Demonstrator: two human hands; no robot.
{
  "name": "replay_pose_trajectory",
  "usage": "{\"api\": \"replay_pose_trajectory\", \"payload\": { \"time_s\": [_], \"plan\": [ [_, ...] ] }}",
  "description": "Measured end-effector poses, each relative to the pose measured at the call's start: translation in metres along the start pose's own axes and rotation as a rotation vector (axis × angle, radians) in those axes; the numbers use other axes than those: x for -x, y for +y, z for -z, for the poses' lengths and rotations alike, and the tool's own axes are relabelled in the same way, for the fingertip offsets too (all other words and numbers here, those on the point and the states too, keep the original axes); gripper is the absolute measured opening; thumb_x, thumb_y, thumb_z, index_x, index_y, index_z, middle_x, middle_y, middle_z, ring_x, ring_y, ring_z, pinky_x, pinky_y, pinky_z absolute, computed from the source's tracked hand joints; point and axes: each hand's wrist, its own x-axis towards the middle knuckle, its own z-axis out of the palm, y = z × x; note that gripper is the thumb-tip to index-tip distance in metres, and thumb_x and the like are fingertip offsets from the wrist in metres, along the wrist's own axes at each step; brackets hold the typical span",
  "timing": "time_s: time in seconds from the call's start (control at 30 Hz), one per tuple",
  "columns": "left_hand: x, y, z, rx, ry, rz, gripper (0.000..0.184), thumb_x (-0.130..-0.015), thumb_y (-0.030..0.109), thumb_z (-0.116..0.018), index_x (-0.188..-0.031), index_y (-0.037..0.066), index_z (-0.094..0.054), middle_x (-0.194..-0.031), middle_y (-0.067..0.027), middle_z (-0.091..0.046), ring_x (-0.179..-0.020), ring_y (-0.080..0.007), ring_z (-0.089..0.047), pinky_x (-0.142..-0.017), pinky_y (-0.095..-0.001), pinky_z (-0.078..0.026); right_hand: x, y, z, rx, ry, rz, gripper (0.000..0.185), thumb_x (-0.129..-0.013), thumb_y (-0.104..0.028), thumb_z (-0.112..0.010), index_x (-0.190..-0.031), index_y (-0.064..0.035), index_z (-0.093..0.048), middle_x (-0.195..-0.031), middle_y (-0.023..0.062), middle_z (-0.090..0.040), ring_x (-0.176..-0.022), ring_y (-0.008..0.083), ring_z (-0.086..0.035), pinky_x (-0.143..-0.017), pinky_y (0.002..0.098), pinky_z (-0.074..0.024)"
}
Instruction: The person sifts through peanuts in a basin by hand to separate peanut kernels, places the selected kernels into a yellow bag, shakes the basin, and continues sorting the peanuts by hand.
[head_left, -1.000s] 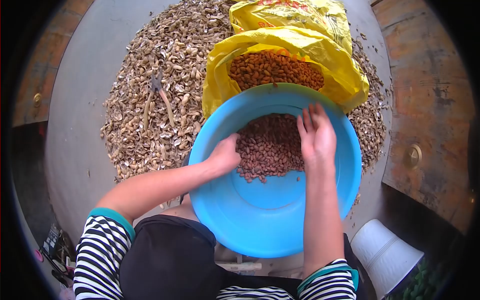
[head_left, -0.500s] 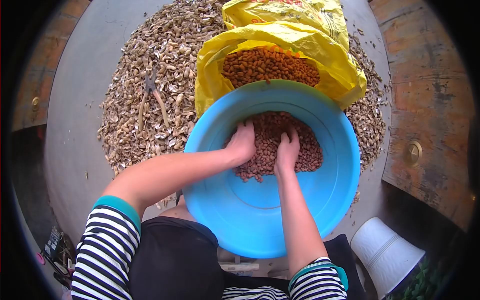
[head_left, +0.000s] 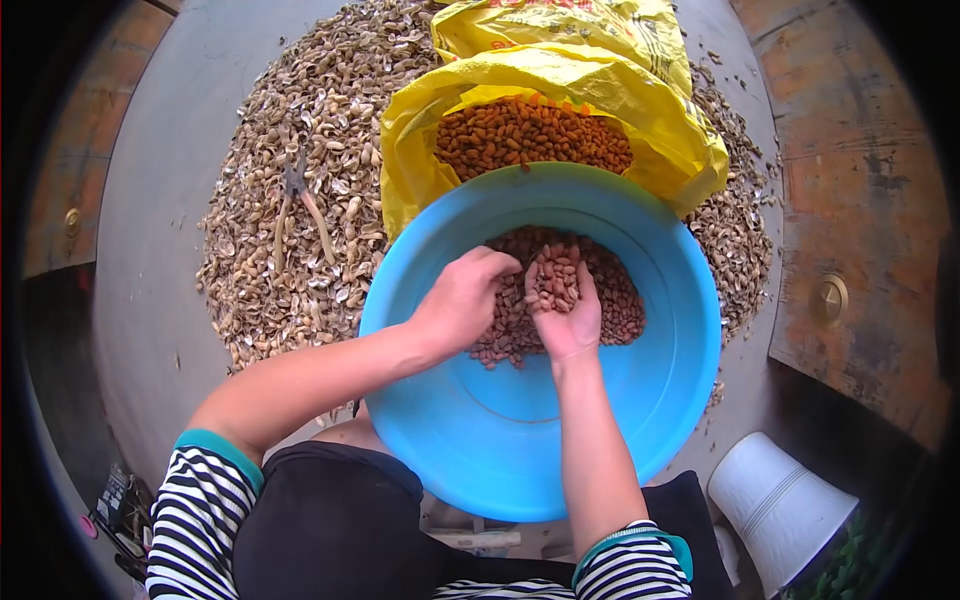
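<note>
Shelled peanuts (head_left: 510,335) with reddish skins are heaped in the far half of a large blue basin (head_left: 500,440). My right hand (head_left: 568,315), palm up and cupped above the heap, holds a handful of peanuts (head_left: 556,280). Just left of it is my left hand (head_left: 462,300), its fingers curled together and pointing toward that handful. Whatever those fingers may pinch is hidden. Behind the basin, an open yellow sack (head_left: 410,160) contains more peanuts (head_left: 530,135), which look orange in there.
Peanut shells (head_left: 300,120) lie piled on the grey floor left of the sack, and more at its right. Pliers (head_left: 298,200) rest on the left pile. A wooden panel (head_left: 850,180) flanks the right side. A white bucket (head_left: 780,510) lies tilted at lower right.
My right hand has come up out of the heap with a handful of peanuts, palm turned upward. My left hand has lifted off the heap, its fingers now curled toward the right hand.
</note>
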Motion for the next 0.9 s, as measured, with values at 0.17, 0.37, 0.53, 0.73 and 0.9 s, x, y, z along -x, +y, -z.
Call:
{"api": "replay_pose_trajectory", "payload": {
  "time_s": [0.17,0.37,0.53,0.73,0.9],
  "plan": [
    [0.016,-0.019,0.006,-0.068,-0.043,0.208,0.025,-0.079,-0.006,-0.053,-0.101,-0.001,-0.064,-0.096,-0.0176,-0.063,-0.092,-0.0305,-0.062,-0.080,-0.0368,-0.050,0.007,0.001,-0.014,-0.164,-0.006,-0.013,0.022,-0.098,-0.021,-0.045,-0.109,-0.0108,-0.062,-0.111,0.0083,-0.063,-0.110,0.0244,-0.058,-0.096,0.0437,-0.0468],
    [0.020,-0.015,0.007,0.026,-0.094,0.282,0.024,-0.079,-0.003,-0.054,-0.101,-0.001,-0.064,-0.096,-0.0175,-0.065,-0.091,-0.0316,-0.063,-0.081,-0.0369,-0.049,0.013,-0.002,-0.055,-0.212,-0.160,-0.045,0.022,-0.098,-0.021,-0.046,-0.114,-0.0094,-0.056,-0.114,0.0095,-0.060,-0.111,0.0269,-0.056,-0.097,0.0458,-0.0459],
    [0.014,-0.017,0.011,-0.035,-0.030,0.145,0.023,-0.080,-0.002,-0.055,-0.101,-0.001,-0.064,-0.097,-0.0181,-0.065,-0.092,-0.0319,-0.063,-0.081,-0.0369,-0.050,0.014,0.001,-0.062,-0.100,-0.177,-0.022,0.023,-0.099,-0.022,-0.044,-0.117,-0.0103,-0.052,-0.120,0.0083,-0.057,-0.117,0.0281,-0.052,-0.103,0.0504,-0.0387],
    [0.023,-0.020,0.009,0.015,-0.058,0.203,0.022,-0.081,-0.002,-0.050,-0.097,-0.002,-0.064,-0.095,-0.0224,-0.064,-0.093,-0.0380,-0.061,-0.083,-0.0426,-0.049,0.010,0.001,-0.040,-0.192,-0.156,-0.046,0.021,-0.099,-0.022,-0.042,-0.116,-0.0141,-0.053,-0.123,0.0052,-0.056,-0.120,0.0264,-0.051,-0.107,0.0593,-0.0280],
    [0.024,-0.025,0.009,-0.013,-0.072,0.226,0.020,-0.082,-0.001,-0.056,-0.099,-0.001,-0.066,-0.096,-0.0180,-0.065,-0.091,-0.0306,-0.064,-0.079,-0.0366,-0.050,0.014,-0.002,-0.039,-0.190,-0.127,-0.070,0.024,-0.100,-0.022,-0.040,-0.112,-0.0132,-0.059,-0.118,0.0045,-0.060,-0.118,0.0250,-0.053,-0.109,0.0562,-0.0286]
  ]
}}
